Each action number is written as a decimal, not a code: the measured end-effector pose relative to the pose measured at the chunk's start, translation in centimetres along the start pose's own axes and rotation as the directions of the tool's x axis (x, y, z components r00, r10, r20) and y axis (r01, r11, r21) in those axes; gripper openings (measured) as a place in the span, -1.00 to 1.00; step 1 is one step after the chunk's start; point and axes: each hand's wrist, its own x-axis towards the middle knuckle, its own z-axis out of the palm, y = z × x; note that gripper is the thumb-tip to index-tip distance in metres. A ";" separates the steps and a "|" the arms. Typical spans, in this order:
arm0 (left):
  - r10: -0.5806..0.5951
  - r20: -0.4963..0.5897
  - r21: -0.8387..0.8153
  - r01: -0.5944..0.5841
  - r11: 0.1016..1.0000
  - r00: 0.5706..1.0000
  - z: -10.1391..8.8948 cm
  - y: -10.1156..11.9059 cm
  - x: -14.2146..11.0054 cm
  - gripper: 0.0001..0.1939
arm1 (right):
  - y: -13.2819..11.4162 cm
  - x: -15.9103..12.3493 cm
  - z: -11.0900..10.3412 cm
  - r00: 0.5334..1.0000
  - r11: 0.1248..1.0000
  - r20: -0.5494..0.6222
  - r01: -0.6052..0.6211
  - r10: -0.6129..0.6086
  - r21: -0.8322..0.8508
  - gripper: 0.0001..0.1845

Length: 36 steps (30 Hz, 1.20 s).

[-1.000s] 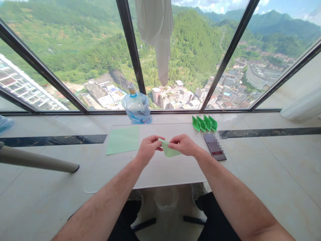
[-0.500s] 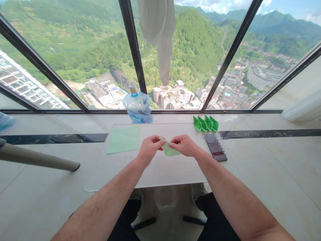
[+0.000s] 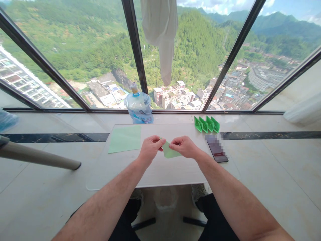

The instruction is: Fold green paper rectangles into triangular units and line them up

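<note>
Between my two hands is a small folded piece of light green paper (image 3: 170,152), held a little above the white table (image 3: 160,174). My left hand (image 3: 151,146) pinches its upper left corner between thumb and fingers. On the other side, my right hand (image 3: 184,146) grips the upper right edge, thumb pressed against the fingers. Part of the paper is hidden behind my fingers. Left of my left hand lies a flat stack or sheet of light green paper (image 3: 124,139). Several bright green folded paper pieces (image 3: 207,124) stand in a row at the table's far right corner.
A phone (image 3: 217,152) with a partly blurred screen lies at the table's right edge. Behind the table stands a large clear blue water jug (image 3: 138,107) by the windows. A grey-brown pole (image 3: 42,156) juts in from the left. White cloth (image 3: 163,40) hangs above.
The camera view has shifted slightly. The paper's lower edge hangs slightly lower and its top tip shows less above my left fingers. Both hands keep their grip.
</note>
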 end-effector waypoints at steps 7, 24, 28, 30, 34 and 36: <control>0.047 0.028 0.006 -0.047 0.999 0.999 0.1 0.4 -0.2 -0.72 | 0.2 0.1 0.3 0.999 1.000 -0.030 0.014 -0.014 0.004 -0.68; 0.008 0.070 0.124 -0.016 0.992 0.998 -0.4 0.7 -0.1 -0.71 | 0.7 0.2 0.7 0.999 1.000 -0.047 0.024 -0.024 -0.007 -0.65; -0.007 0.049 0.111 0.001 0.994 0.999 -0.5 0.4 0.2 -0.66 | 0.3 0.0 0.9 0.996 0.998 -0.077 0.050 -0.053 -0.048 -0.67; -0.018 0.047 0.092 0.013 0.996 0.999 -0.6 0.3 0.2 -0.64 | 0.1 -0.1 1.0 0.993 0.995 -0.087 0.070 -0.076 -0.075 -0.68; -0.070 0.084 0.058 0.065 0.996 0.994 -0.7 0.3 0.3 -0.56 | -0.1 -0.1 0.9 0.992 0.992 -0.079 0.091 -0.098 -0.091 -0.71; -0.080 0.097 0.054 0.075 0.996 0.992 -0.8 0.4 0.3 -0.53 | -0.1 -0.1 0.9 0.993 0.992 -0.069 0.090 -0.096 -0.083 -0.72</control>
